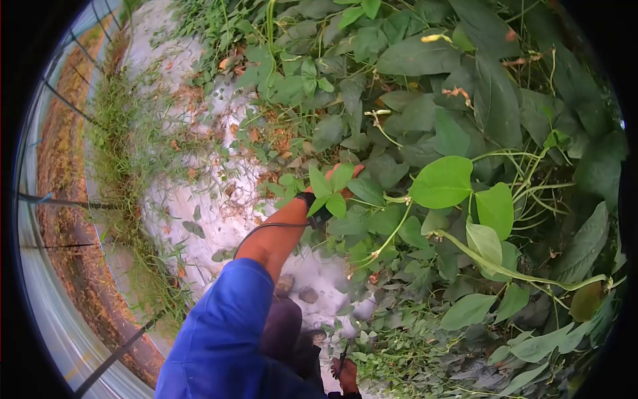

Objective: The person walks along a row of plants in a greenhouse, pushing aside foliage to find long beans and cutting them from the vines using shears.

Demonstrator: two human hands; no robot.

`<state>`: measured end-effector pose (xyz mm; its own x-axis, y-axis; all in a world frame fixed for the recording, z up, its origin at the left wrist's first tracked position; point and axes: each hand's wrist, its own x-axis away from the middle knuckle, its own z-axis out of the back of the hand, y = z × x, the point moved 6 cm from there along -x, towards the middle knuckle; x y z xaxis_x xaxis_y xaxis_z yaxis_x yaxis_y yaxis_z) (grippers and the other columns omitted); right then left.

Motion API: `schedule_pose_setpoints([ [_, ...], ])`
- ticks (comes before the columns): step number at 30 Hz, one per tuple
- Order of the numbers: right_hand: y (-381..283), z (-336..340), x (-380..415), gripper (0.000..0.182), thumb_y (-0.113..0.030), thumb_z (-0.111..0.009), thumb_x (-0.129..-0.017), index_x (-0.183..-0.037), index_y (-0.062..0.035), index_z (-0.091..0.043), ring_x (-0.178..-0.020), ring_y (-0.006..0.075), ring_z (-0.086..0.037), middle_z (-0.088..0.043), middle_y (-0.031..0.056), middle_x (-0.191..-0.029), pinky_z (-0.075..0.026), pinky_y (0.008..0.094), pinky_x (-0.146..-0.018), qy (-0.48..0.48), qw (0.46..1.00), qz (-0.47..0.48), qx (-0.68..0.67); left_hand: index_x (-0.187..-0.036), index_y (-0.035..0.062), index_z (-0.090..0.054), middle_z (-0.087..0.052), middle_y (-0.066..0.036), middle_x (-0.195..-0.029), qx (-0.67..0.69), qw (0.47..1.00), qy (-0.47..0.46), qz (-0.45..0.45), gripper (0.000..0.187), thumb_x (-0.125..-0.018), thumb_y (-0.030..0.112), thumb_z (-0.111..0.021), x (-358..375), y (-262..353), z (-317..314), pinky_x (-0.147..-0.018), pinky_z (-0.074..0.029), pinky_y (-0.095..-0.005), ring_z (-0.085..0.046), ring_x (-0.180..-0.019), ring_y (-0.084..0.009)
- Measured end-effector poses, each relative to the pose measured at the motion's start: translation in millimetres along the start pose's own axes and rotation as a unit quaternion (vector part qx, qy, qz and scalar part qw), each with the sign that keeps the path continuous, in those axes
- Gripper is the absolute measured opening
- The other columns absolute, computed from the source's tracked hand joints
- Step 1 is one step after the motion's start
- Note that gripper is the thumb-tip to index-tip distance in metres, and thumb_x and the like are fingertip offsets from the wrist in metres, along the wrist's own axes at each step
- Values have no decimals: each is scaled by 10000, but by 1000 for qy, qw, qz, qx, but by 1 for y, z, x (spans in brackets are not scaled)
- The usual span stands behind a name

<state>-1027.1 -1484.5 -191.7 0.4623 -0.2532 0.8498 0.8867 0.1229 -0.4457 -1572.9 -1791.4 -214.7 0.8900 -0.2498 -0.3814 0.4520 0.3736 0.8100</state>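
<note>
My left arm, in a blue sleeve, reaches up into the leafy vine plants. Only part of my left hand (351,173) shows among the green leaves (330,189); its fingers are mostly hidden, so what they touch cannot be told. A black band with a watch-like device (319,214) and a cable is on that wrist. Low in the view, my right hand (347,377) is closed around a thin dark tool (343,359), too small to name. Long bean-like vine stems (505,269) and a pale yellow bud or small pod (435,38) stand out to the right.
Dense foliage (425,133) fills the right side. A pale ground sheet (199,206) with dry leaves and weeds runs along the left. Beyond it are grass (119,166), a brown soil strip (70,193), dark poles (119,352) and clear plastic sheeting (46,312). Stones (308,294) lie near my leg.
</note>
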Motion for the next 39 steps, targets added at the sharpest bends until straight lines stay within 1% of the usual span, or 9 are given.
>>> schedule_pose_setpoints([
  [9, -24, -43, -2, 263, -238, -695, -806, -731, -9, -591, -508, 118, -560, -605, 47, -624, -444, 249, -457, -62, 996, 25, 50, -1041, 57, -538, -547, -164, -1003, -65, 989, -84, 102, 299, -832, 271, -533, 71, 15, 21, -785, -408, -441, -528, -904, -369],
  [14, -119, -51, -44, 306, -257, -705, -799, -666, -48, -525, -522, 92, -518, -566, 20, -596, -418, 266, -480, -55, 981, 146, 115, -933, 70, -594, -608, -153, -864, -181, 958, -176, 137, 248, -845, 285, -510, 102, 37, 86, -677, -460, -445, -577, -786, -365],
  [16, -146, -49, -90, 330, -297, -700, -789, -660, -43, -532, -538, 112, -525, -562, 31, -593, -421, 299, -505, -15, 951, 229, 205, -845, 64, -615, -627, -146, -780, -156, 961, -88, 212, 239, -843, 275, -504, 115, 23, 113, -639, -470, -444, -589, -719, -364],
  [19, -201, -58, -159, 329, -325, -651, -806, -708, -21, -575, -523, 141, -528, -546, 40, -592, -395, 294, -475, -16, 955, 236, 182, -852, 64, -609, -614, -181, -798, -233, 968, -69, 67, 213, -842, 245, -498, 123, 86, 157, -625, -469, -436, -583, -728, -376],
  [22, -219, -62, -249, 301, -341, -629, -803, -689, -67, -573, -505, 142, -504, -532, 1, -587, -371, 289, -463, -35, 953, 277, 118, -839, 46, -595, -595, -204, -764, -227, 964, -73, 117, 211, -835, 239, -510, 139, 76, 169, -603, -470, -436, -571, -696, -393],
  [28, -308, -68, -268, 268, -329, -649, -789, -797, -80, -552, -530, 137, -514, -558, 4, -673, -376, 270, -475, -38, 949, 289, 118, -878, 44, -597, -605, -199, -786, -175, 970, -72, 154, 181, -815, 206, -547, 159, 101, 178, -622, -477, -435, -571, -698, -398],
  [33, -320, -77, -261, 343, -333, -695, -770, -902, -71, -516, -561, 155, -552, -566, 71, -745, -416, 262, -445, -70, 984, 155, -49, -951, 60, -619, -632, -159, -915, -216, 957, -118, 155, 196, -797, 172, -571, 164, 122, 168, -726, -483, -419, -593, -810, -362],
  [37, -315, -79, -267, 259, -261, -680, -776, -840, -70, -518, -514, 150, -536, -543, 57, -663, -397, 261, -407, -71, 982, 171, -34, -940, 43, -619, -642, -136, -878, -47, 990, -21, 130, 177, -798, 139, -575, 186, 108, 161, -719, -483, -406, -606, -788, -328],
  [39, -311, -75, -259, 382, -460, -651, -785, -734, -91, -564, -438, 134, -490, -545, 19, -533, -342, 280, -401, -5, 956, 264, 128, -957, 24, -618, -646, -144, -871, -43, 977, -69, 199, 174, -825, 125, -565, 182, 137, 157, -704, -483, -365, -612, -779, -288],
])
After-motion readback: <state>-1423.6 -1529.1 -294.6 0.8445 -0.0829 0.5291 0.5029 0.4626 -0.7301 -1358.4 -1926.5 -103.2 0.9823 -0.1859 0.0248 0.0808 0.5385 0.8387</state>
